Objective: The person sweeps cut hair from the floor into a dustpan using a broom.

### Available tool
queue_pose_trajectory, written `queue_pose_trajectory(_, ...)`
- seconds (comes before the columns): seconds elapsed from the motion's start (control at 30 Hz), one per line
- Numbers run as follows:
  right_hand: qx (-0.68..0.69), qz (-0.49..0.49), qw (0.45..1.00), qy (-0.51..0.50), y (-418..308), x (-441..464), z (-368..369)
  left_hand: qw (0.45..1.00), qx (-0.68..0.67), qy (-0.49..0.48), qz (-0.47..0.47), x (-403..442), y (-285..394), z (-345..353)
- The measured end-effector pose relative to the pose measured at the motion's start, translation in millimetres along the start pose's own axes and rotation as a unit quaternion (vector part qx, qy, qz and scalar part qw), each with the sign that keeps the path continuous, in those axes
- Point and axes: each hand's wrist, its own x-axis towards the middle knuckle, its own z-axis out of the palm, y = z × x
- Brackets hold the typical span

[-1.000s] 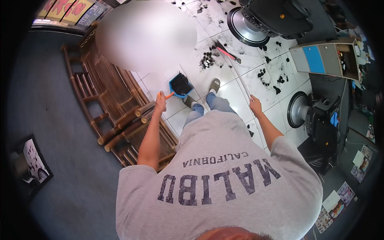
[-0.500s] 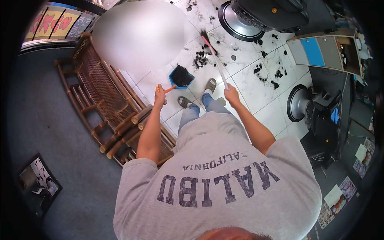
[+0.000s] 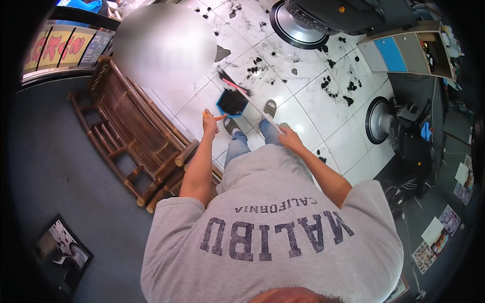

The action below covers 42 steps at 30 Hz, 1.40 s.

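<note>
My left hand (image 3: 210,124) is closed round the orange handle of a blue dustpan (image 3: 232,103), which lies on the tiles in front of my feet and holds a heap of dark hair. In my right hand (image 3: 290,138) is the pale stick of a broom (image 3: 243,91). The broom's red and black head rests at the far edge of the dustpan. Clumps of dark hair (image 3: 329,87) are scattered over the white floor.
A bamboo bench (image 3: 132,121) stands on the left. Salon chairs with round metal bases (image 3: 298,28) are at the top and right, near a cabinet (image 3: 396,53). A blurred patch covers the upper left. A framed mirror (image 3: 63,252) is at lower left.
The broom head has moved left and nearer, from the scattered hair to the dustpan. My right hand has come inward. A hair pile beside the dustpan is no longer there.
</note>
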Motion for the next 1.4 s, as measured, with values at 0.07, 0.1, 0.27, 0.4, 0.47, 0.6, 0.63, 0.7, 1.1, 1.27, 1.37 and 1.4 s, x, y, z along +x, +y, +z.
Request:
queue_pose_trajectory(0.07,0.015,0.009,1.000,0.013,-6,-22,-1,0.999,-0.007,-0.033,0.012,3,13,0)
queue_pose_trajectory(0.1,0.021,0.022,0.999,0.017,-16,-36,-1,0.999,-0.009,-0.047,0.013,4,16,-2)
queue_pose_trajectory(0.27,0.025,0.000,0.999,0.028,-18,-22,36,0.998,0.005,-0.059,-0.001,14,23,-10)
queue_pose_trajectory(0.4,0.058,0.050,0.996,-0.039,-24,7,58,0.996,-0.011,-0.081,-0.035,20,18,-12)
queue_pose_trajectory(0.47,0.066,0.042,0.996,-0.036,-24,-7,52,0.994,-0.025,-0.096,-0.051,20,16,-20)
queue_pose_trajectory(0.6,0.130,0.084,0.987,-0.034,-44,-62,21,0.995,-0.013,-0.089,-0.040,3,10,-24)
queue_pose_trajectory(0.63,0.126,0.075,0.989,-0.026,-40,-61,20,0.996,-0.021,-0.082,-0.033,1,10,-25)
queue_pose_trajectory(0.7,0.110,0.053,0.993,-0.011,-30,-54,23,0.996,-0.038,-0.074,-0.028,1,12,-31)
queue_pose_trajectory(1.1,0.159,0.019,0.986,-0.034,-60,-43,77,0.997,-0.016,-0.070,-0.008,11,3,-68)
queue_pose_trajectory(1.27,0.233,0.119,0.958,-0.115,-65,-37,80,0.998,0.008,-0.066,0.001,15,-7,-80)
queue_pose_trajectory(1.37,0.231,0.136,0.956,-0.123,-66,-26,93,0.998,0.024,-0.063,0.006,18,-9,-90)
queue_pose_trajectory(1.4,0.221,0.131,0.960,-0.113,-64,-23,99,0.997,0.030,-0.066,0.013,20,-10,-93)
